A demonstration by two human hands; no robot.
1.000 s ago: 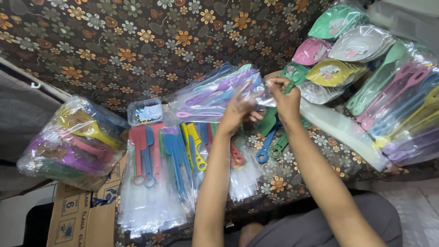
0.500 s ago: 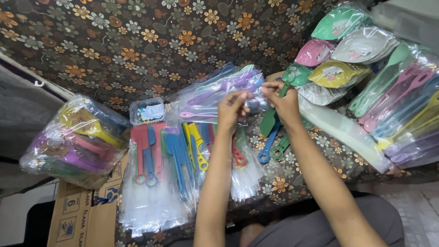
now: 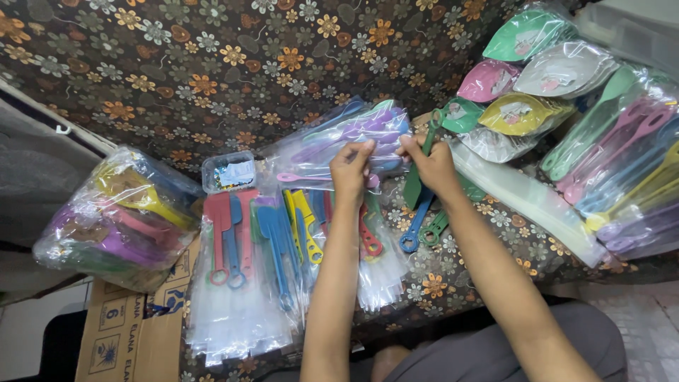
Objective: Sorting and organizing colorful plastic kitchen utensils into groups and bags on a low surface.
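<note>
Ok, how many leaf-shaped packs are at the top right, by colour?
Green leaf-shaped packs: 2 (second, smaller)
Pink leaf-shaped pack: 1
Yellow leaf-shaped pack: 1
White leaf-shaped pack: 1
Total: 5 clearly seen; a pale one underneath is too hidden to count.

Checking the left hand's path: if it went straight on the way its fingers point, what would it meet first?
The left hand already touches the clear plastic bag of pastel utensils; straight on lies more of that bag, then probably the dark floral cloth.
</note>
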